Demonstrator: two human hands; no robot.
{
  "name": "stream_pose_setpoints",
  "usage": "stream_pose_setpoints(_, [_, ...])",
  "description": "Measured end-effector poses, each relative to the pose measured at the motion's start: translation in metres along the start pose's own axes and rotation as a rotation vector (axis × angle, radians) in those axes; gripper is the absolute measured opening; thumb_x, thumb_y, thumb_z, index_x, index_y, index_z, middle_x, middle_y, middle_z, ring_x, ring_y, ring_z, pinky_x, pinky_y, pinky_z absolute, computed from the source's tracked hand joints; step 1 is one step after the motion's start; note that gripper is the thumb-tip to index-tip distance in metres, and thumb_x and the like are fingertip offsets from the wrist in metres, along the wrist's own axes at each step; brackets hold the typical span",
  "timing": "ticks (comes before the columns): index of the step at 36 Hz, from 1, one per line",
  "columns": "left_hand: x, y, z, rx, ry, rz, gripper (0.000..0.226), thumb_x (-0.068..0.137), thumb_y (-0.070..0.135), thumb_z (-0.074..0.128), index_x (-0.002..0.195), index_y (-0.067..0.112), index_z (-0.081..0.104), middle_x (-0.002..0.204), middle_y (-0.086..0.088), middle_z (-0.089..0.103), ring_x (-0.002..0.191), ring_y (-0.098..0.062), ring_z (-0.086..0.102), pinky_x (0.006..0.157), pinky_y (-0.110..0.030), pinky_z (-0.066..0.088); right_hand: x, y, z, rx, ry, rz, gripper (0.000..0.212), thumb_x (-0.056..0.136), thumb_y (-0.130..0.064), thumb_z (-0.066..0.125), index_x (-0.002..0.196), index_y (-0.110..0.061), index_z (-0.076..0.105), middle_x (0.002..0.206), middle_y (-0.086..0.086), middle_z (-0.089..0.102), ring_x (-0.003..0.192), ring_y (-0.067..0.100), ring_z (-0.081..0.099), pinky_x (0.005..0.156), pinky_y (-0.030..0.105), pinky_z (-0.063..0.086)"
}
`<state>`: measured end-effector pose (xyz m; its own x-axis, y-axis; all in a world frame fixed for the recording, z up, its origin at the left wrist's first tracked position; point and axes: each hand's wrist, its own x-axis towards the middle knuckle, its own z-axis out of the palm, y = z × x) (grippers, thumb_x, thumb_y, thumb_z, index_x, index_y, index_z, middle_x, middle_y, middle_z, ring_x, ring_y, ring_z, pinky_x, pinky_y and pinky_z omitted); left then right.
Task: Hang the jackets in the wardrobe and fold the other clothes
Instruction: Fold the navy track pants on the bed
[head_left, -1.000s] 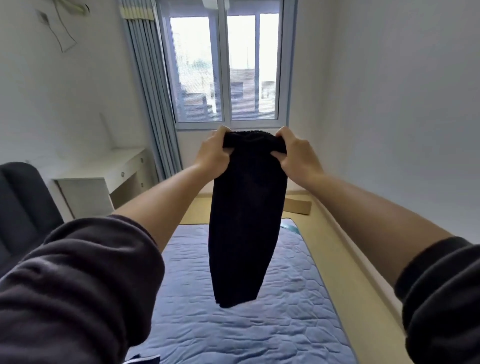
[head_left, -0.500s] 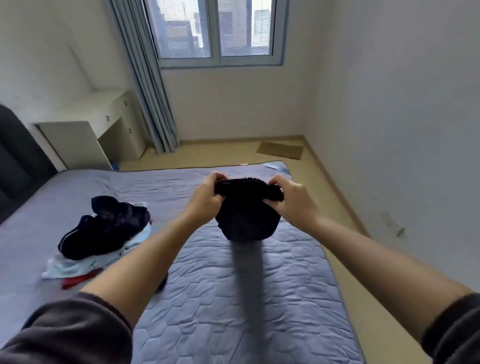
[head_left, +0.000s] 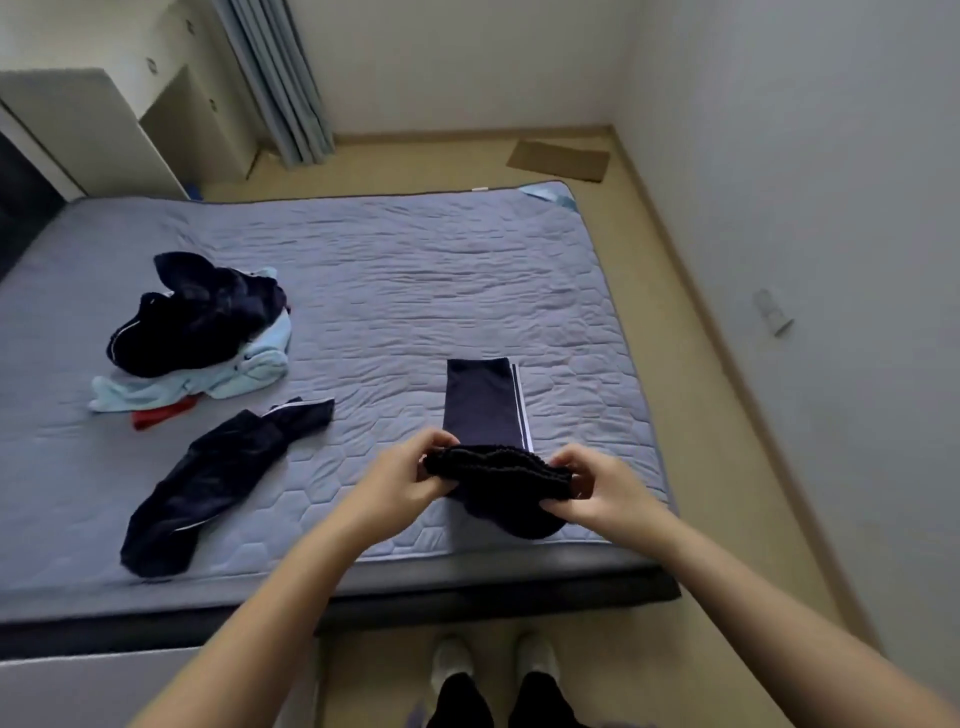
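Black knit garment (head_left: 496, 475) sits in the lower middle of the head view, its top edge bunched between both hands. The left hand (head_left: 400, 483) pinches the left end with thumb and curled fingers, and the right hand (head_left: 597, 493) pinches the right end the same way, so both are clamped on the cloth. The rest of the garment sags below the hands in a rounded lump that seems to rest on the bed (head_left: 415, 270), close to its near edge.

Just beyond the hands, a folded navy piece (head_left: 480, 400) with a white stripe along its right side lies flat on the quilted blue-grey cover. Its near end is hidden behind the black garment.

Left of centre, dark trousers (head_left: 208, 478) with a thin white line lie crumpled and slantwise on the cover. Further back on the left is a heap: a dark jacket (head_left: 192, 317) on top of a light blue garment (head_left: 249, 369), with a bit of red cloth (head_left: 161, 415) showing at the heap's near edge.

At the upper left stands a white desk (head_left: 78, 119), with a grey-blue curtain (head_left: 280, 78) hanging beside it. A flat piece of cardboard (head_left: 558, 160) lies on the tan floor at the upper right, near the wall. At the bottom of the frame, two pale shoes (head_left: 452, 660) stand on the floor by the bed.
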<state>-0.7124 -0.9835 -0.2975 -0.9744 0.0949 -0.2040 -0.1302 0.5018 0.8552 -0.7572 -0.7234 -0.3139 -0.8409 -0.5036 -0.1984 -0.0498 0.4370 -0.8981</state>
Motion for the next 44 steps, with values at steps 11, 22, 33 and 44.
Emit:
stream_pose_setpoints(11, [0.009, -0.034, 0.010, -0.203, -0.341, -0.245, 0.009, 0.094, 0.005, 0.055, 0.097, 0.010, 0.062, 0.074, 0.003, 0.067, 0.053, -0.018, 0.062, 0.056, -0.024, 0.046, 0.014, 0.034, 0.003, 0.154, -0.273, 0.218, 0.018, 0.075, -0.019, 0.077, 0.088, -0.011, 0.066, 0.074, -0.002, 0.062, 0.070, 0.008, 0.056, 0.064, 0.021, 0.044])
stream_pose_setpoints(22, [0.191, -0.169, 0.045, -0.041, -0.117, -0.272, 0.048, 0.072, 0.055, 0.055, 0.101, 0.019, 0.068, 0.094, 0.001, 0.071, 0.086, -0.009, 0.062, 0.085, -0.039, 0.047, 0.192, 0.164, 0.021, 0.215, -0.016, 0.305, 0.013, 0.086, -0.001, 0.067, 0.086, -0.014, 0.063, 0.071, -0.015, 0.068, 0.069, -0.008, 0.058, 0.068, 0.011, 0.043])
stream_pose_setpoints(33, [0.401, -0.277, 0.068, -0.365, 0.255, -0.402, 0.061, 0.096, 0.030, 0.053, 0.148, 0.019, 0.023, 0.142, -0.014, 0.044, 0.122, -0.021, 0.050, 0.095, -0.027, 0.036, 0.409, 0.273, 0.026, 0.277, 0.276, 0.347, 0.062, 0.093, -0.032, 0.060, 0.146, -0.019, 0.031, 0.126, 0.000, 0.050, 0.117, 0.013, 0.048, 0.095, 0.021, 0.037])
stream_pose_setpoints(44, [0.268, -0.426, 0.178, -0.257, 0.173, -0.912, 0.073, 0.085, 0.029, 0.070, 0.143, 0.008, 0.030, 0.127, -0.011, 0.050, 0.110, -0.022, 0.052, 0.091, -0.031, 0.042, 0.274, 0.446, 0.128, 0.159, 0.185, 0.919, 0.065, 0.091, -0.029, 0.062, 0.143, -0.003, 0.032, 0.135, 0.015, 0.050, 0.123, 0.025, 0.050, 0.101, 0.030, 0.038])
